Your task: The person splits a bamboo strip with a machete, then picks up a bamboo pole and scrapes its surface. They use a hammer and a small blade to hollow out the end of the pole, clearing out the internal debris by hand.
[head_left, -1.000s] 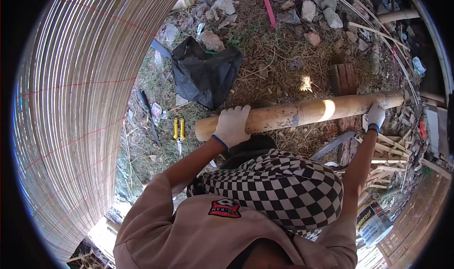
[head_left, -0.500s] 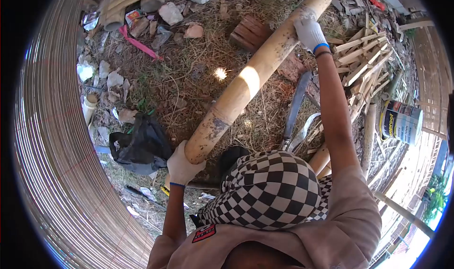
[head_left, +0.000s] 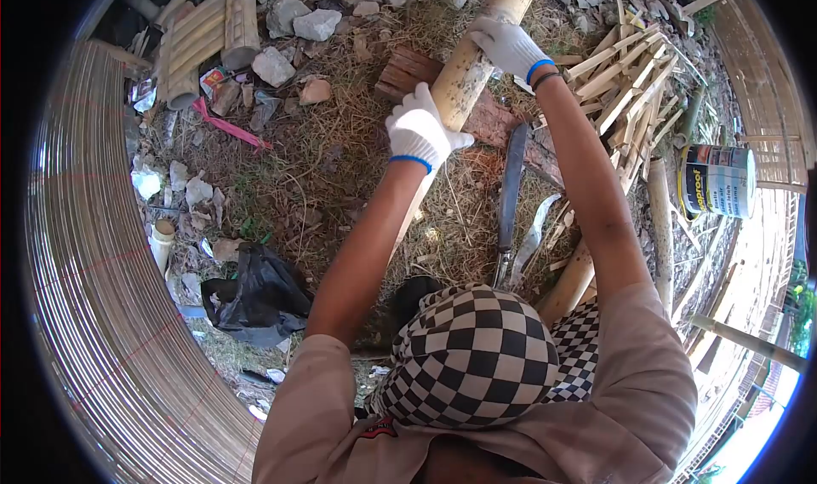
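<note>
My one head camera looks steeply down over my chest at the littered ground (head_left: 340,143), close, with fisheye-curved edges.

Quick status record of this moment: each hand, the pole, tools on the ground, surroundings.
left hand: white glove, gripping the bamboo pole partway along it
right hand: white glove, gripping the pole nearer its far end
pole: slanted away from the person, lower part hidden behind the left arm
knife: lying on the straw, right of the pole, untouched
split strips: heaped to the right
can: on its side, far right
black bag: on the ground, left
woven mat: along the left edge
</note>
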Motion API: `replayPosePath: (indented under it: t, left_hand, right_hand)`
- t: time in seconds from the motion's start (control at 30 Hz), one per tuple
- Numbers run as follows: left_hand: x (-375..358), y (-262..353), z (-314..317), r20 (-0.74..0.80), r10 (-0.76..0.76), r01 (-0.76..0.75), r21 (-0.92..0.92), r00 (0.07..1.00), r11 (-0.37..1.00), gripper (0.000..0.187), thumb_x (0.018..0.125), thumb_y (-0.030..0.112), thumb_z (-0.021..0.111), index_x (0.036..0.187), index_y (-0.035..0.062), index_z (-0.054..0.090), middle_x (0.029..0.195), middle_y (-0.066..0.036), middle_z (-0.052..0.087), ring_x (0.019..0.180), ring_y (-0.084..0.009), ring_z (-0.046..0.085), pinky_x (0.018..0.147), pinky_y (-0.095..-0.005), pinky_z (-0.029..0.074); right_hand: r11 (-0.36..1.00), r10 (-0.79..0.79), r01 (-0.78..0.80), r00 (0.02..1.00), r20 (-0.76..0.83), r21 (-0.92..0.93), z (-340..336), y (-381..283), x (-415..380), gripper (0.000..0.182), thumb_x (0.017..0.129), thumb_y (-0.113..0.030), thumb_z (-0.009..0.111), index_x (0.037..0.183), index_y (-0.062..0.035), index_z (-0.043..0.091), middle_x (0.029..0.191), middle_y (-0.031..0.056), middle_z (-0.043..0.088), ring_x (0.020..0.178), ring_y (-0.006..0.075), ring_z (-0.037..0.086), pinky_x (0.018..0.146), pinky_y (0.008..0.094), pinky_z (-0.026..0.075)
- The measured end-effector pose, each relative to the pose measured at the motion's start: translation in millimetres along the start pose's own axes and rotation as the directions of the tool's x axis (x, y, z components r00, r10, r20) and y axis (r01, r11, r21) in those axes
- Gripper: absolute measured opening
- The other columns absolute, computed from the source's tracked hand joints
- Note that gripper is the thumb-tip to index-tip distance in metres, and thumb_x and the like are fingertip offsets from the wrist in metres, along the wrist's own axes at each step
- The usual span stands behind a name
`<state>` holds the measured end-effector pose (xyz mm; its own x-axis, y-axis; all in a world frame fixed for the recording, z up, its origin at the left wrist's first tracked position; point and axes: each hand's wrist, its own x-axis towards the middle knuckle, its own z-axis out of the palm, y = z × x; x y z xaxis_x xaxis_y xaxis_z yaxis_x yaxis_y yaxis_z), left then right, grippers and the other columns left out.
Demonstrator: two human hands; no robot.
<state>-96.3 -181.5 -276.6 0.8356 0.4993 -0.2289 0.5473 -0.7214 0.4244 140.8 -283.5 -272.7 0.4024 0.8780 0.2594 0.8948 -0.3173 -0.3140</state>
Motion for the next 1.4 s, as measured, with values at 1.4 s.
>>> replayPosePath:
  t: [1.4]
  left_hand:
    - [20.0,33.7,42.8,-0.238,0.042,-0.026,0.07,0.97,0.997,0.082,0.066,0.049,0.09,0.119,0.0002,0.052,0.11,-0.022,0.068,0.095,-0.0406,0.075,0.082,-0.0517,0.063]
  right_hand:
    - [0.954,-0.082,0.103,0.993,0.086,-0.281,-12.8,37.8,-27.5,0.036,0.104,-0.042,0.06,0.108,-0.0095,0.073,0.092,0.016,0.076,0.084,0.0356,0.074,0.074,0.0478,0.059]
